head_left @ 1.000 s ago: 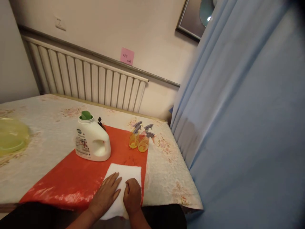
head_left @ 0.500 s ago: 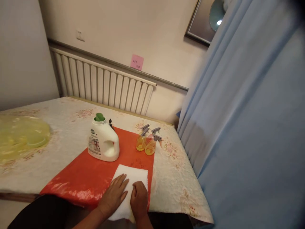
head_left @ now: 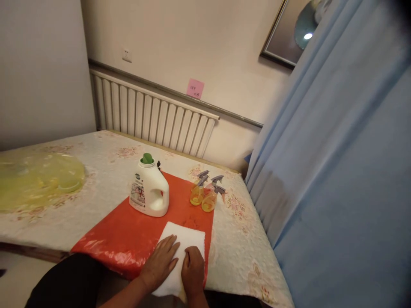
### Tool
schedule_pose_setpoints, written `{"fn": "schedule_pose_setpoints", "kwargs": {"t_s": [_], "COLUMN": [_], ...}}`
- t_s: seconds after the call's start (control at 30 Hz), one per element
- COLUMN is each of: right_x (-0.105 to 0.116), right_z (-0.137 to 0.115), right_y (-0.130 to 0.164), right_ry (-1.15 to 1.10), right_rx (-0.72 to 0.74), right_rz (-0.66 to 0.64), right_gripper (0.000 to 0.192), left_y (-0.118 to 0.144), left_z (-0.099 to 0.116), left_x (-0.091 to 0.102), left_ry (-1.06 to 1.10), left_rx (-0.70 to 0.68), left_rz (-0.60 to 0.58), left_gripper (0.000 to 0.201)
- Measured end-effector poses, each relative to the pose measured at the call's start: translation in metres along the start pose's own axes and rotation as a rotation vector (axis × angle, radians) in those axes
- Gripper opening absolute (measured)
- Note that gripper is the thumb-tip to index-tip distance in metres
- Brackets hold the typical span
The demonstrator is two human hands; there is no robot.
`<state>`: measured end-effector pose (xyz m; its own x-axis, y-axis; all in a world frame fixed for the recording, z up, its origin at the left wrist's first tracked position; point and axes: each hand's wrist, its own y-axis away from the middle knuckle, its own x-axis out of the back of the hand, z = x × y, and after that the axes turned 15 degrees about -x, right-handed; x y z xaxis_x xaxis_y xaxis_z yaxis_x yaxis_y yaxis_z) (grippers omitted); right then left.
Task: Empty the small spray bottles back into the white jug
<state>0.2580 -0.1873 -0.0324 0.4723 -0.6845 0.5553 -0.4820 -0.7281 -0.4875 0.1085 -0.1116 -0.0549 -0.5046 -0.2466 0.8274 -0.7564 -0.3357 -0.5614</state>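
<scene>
A folded white cloth [head_left: 181, 233] lies on a shiny red plastic sheet [head_left: 118, 231], near the front edge of the bed or table. On its left part rests my left hand [head_left: 162, 259], palm down with the fingers stretched out. My right hand [head_left: 193, 269] is closed in a fist against the cloth's right part; what it may hold is hidden. A bit of something yellowish shows below that fist. Behind the hands stands a white jug [head_left: 149, 190] with a green piece in its mouth. Several small spray bottles [head_left: 208, 201] with grey triggers stand to its right, some holding yellow liquid.
A flowered cover [head_left: 105, 171] spreads under everything. Clear yellowish plastic [head_left: 41, 182] lies at the left. Along the wall runs a white radiator [head_left: 154, 115], with a pink note [head_left: 195, 88] above it. A blue curtain [head_left: 334, 171] hangs down the right side.
The camera view has shifted slightly, so everything appears a little farther right. Both hands keep nearly the same pose and place on the cloth.
</scene>
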Motion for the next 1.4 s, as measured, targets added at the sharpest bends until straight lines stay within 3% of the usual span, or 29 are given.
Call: {"fn": "schedule_pose_setpoints", "kwargs": {"t_s": [1.03,1.4], "right_x": [-0.002,-0.007], "right_z": [0.000,0.005], "right_y": [0.002,0.004], "right_ry": [-0.019,0.039], "right_rx": [-0.019,-0.061], "right_rz": [0.017,-0.038], "right_gripper": [0.024,0.022], "left_y": [0.002,0.005], "left_z": [-0.002,-0.004], "left_x": [-0.004,-0.010], "left_ry": [-0.085,-0.144], "left_rx": [-0.032,-0.037], "left_rz": [0.042,0.085], "left_gripper": [0.039,0.041]}}
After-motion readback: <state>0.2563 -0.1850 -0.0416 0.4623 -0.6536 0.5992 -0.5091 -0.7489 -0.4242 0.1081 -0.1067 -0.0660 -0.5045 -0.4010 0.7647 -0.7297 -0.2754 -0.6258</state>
